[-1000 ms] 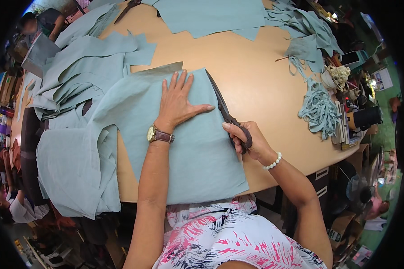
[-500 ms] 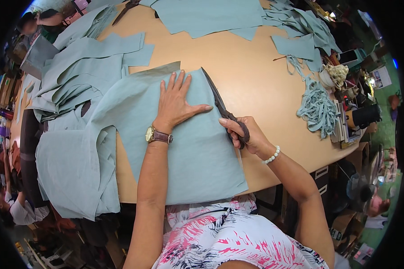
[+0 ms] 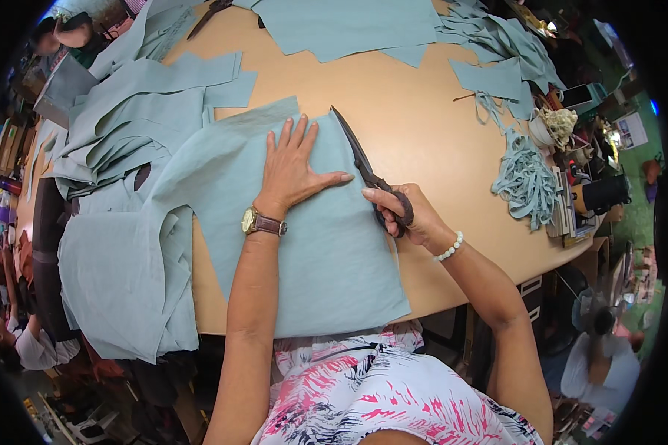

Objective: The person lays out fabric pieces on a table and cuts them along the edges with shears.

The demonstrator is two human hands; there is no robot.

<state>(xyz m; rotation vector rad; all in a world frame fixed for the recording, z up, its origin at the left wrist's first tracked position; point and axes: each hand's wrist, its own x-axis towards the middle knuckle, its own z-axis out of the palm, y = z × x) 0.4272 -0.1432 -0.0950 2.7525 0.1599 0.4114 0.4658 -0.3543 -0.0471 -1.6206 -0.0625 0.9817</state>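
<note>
You are facing a tan tabletop [image 3: 430, 133], with a pale blue-green cloth panel [image 3: 334, 259] lying in front of you and reaching its near edge. Your left hand [image 3: 291, 167] is resting palm down on the far part of this panel, fingers spread and pointing away from you, pressing against the cloth and holding no tool. Its thumb is pointing right, toward the shears, and stopping just short of the blades.

Your right hand [image 3: 404, 215] is curling around the handles of dark fabric shears [image 3: 361, 159], its thumb lying along the near-left side; how the other fingers are sitting in the loops, you cannot tell from here. The shears are lying along the panel's right edge, their long axis slanting away from you and to the left, roughly following that edge, with the tip reaching the panel's far right corner. The blades are looking close together, but whether cloth is lying between them is unclear. So the blades are standing between your two hands: left thumb to their left, right hand at their near end.

A stack of matching cloth [image 3: 126, 274] is lying left of the panel; a tangle of cloth strips [image 3: 525, 182] is sitting well apart, to the right.
</note>
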